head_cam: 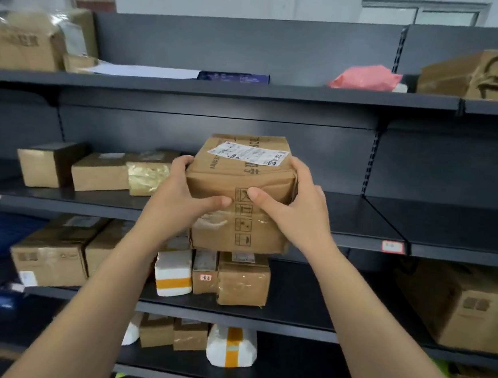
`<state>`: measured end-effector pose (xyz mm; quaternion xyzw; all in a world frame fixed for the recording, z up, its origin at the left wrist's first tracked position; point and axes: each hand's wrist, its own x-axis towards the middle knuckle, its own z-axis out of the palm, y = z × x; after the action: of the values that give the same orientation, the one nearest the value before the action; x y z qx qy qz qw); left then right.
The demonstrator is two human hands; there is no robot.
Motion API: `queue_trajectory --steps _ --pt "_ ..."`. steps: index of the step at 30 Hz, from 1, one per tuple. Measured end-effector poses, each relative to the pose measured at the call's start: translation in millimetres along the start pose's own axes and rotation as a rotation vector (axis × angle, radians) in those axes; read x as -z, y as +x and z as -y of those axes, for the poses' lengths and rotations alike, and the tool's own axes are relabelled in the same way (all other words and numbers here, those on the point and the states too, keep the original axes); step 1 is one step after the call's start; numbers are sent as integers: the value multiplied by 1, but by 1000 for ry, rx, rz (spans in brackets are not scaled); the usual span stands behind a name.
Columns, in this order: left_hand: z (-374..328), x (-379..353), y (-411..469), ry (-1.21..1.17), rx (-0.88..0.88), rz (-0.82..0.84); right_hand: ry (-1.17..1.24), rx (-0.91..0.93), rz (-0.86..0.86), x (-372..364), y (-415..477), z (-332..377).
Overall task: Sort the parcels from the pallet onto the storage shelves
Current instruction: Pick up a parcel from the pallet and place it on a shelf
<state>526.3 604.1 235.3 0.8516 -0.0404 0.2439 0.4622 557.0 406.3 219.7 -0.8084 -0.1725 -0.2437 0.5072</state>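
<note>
Left hand [181,197] and right hand [295,212] clamp creased brown cardboard box [237,174]. Small boxes [100,174] on dark metal shelf [373,225], 9 o'clock.

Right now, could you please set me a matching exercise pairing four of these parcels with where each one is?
Things: 1 pink mailer bag; 2 gold-wrapped parcel; 3 labelled cardboard box; 4 white parcel with vertical orange stripe.
Places: A held between left hand and right hand; B lowest visible shelf; C top shelf; D second shelf from top.
Pairs: 1-C; 2-D; 3-A; 4-B.
</note>
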Motion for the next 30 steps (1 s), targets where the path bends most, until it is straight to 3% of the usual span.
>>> queue_trajectory --steps 10,24,30 --pt "69 8 124 148 91 -78 17 -41 164 -95 127 -46" --pt "179 10 237 407 75 133 -180 -184 241 -190 205 -96" --pt "195 11 245 508 41 131 -270 -186 250 -207 209 -96"
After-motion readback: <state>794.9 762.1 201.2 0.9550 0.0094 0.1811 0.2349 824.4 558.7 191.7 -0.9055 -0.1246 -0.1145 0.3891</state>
